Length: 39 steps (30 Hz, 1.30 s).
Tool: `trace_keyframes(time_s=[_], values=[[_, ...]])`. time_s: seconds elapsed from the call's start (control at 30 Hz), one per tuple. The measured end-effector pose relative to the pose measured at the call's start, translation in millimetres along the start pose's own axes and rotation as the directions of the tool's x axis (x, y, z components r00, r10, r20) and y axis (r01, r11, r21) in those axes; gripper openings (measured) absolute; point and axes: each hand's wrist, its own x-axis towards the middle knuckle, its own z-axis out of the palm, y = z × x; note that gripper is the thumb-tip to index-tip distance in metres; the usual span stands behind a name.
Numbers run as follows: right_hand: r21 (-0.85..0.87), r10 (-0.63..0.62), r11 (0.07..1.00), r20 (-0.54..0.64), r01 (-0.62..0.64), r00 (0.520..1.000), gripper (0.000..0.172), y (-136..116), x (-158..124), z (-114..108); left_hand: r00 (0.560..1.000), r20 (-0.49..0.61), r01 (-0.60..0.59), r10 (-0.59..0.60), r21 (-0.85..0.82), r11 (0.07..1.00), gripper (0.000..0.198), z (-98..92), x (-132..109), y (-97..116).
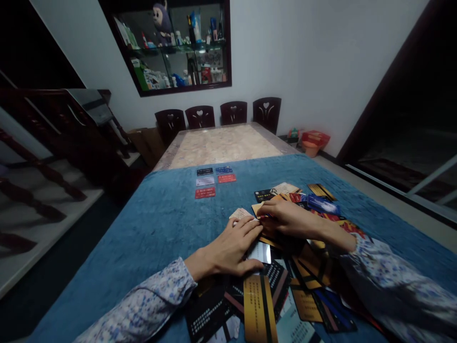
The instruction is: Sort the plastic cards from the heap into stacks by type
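Observation:
My left hand (233,245) lies flat with its fingers stretched over the pile of plastic cards. A white card (241,214) shows just beyond its fingertips, and a shiny silvery card (262,252) beside its thumb. Close by, my right hand (285,218) is curled with its fingertips drawn together, beside a pale gold card (255,209). Whatever those fingers hold is hidden. Nearer to me lie a gold card with a black stripe (260,307), a black card with white print (209,309) and a pale blue-green card (294,326), overlapping others.
Several cards lie apart in short rows, among them a red card (205,192) and a black card (204,171). A blue card (323,204) tops more cards at the right. Blue cloth (153,228) covers the table's near part. Dark chairs (233,112) stand beyond.

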Motion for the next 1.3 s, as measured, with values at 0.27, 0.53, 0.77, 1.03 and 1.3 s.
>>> trace_keyframes(time_s=[0.27, 0.53, 0.77, 1.03, 1.3], values=[[0.031, 0.031, 0.999, -0.050, -0.029, 0.998, 0.021, 1.9, -4.4, 7.8, 0.999, 0.038, -0.039, 0.036, 0.082, 0.996, 0.032, 3.0, 21.0, -3.9], [0.118, -0.053, 0.992, 0.003, 0.052, 0.999, 0.024, 0.6, -6.3, 8.6, 0.995, -0.013, -0.098, 0.102, 0.166, 0.981, 0.025, -1.2, 6.6, -8.5], [0.090, -0.069, 0.994, 0.147, 0.056, 0.987, 0.026, -13.7, -8.1, 1.1, 0.998, 0.012, -0.059, 0.058, 0.154, 0.986, 0.027, -5.9, -5.6, -6.4], [0.136, -0.128, 0.985, 0.201, 0.102, 0.971, 0.036, -14.4, -7.7, 7.9, 0.981, -0.027, -0.173, 0.190, 0.302, 0.938, 0.016, -0.1, -9.3, -4.1], [0.127, -0.105, 0.989, 0.199, 0.081, 0.974, 0.033, -21.5, -5.5, 6.6, 0.985, -0.106, -0.117, 0.137, 0.177, 0.977, 0.021, -11.9, -18.1, -13.6]])
